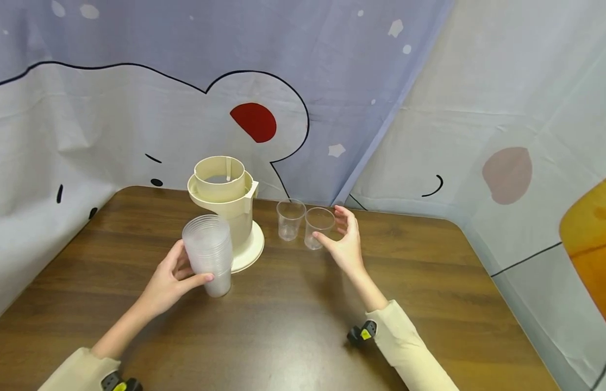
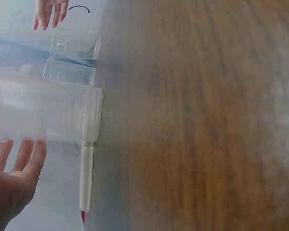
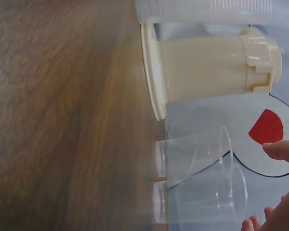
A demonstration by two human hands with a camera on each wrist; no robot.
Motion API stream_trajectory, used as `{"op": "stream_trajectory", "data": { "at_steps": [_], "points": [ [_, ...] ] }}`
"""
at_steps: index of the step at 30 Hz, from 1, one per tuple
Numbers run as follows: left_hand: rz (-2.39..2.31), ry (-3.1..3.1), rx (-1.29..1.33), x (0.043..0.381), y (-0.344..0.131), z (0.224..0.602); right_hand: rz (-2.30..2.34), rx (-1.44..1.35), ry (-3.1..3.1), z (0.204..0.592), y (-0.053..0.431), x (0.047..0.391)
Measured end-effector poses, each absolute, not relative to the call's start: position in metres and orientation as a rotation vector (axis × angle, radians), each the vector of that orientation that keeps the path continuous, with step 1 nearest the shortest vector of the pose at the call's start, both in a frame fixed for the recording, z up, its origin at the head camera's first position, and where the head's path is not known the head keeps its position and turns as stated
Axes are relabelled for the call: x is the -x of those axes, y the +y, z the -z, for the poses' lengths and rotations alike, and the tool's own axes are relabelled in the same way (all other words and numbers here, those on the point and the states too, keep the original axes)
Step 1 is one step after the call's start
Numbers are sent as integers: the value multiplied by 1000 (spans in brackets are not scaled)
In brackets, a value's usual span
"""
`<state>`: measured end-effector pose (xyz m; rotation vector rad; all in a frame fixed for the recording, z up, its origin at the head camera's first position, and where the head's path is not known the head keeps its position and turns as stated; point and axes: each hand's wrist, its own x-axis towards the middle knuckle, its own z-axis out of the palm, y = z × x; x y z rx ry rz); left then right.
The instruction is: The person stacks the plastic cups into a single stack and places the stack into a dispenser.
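Observation:
My left hand (image 1: 168, 279) holds a stack of clear plastic cups (image 1: 208, 252), thumb across the front and fingers round the far left side. The stack is upright with its mouth up, its base at or close to the tabletop. Two single clear cups, a left one (image 1: 289, 220) and a right one (image 1: 316, 231), stand side by side. Around the right cup's rim my right hand (image 1: 345, 241) is spread, thumb and fingers apart. From the left wrist view this hand (image 2: 50, 12) appears above the cups, not gripping them.
A cream cup dispenser (image 1: 241, 214) with a round base stands just behind the stack, left of the single cups. Everything stands on a brown wooden table (image 1: 293, 331). A printed curtain (image 1: 185, 125) hangs along the back and right side.

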<state>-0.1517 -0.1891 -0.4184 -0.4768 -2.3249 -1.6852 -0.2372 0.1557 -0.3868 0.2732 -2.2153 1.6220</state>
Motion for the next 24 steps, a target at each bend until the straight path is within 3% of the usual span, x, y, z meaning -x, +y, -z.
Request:
{"op": "stream_trajectory", "data": {
  "at_steps": [11,24],
  "points": [
    [1701,-2315,472,151,-189,419,-1748,-166,-2282,375,157,235],
    [1686,-2315,483,152,-190,422,-1826,-177,-2372,397,168,263]
  ]
}}
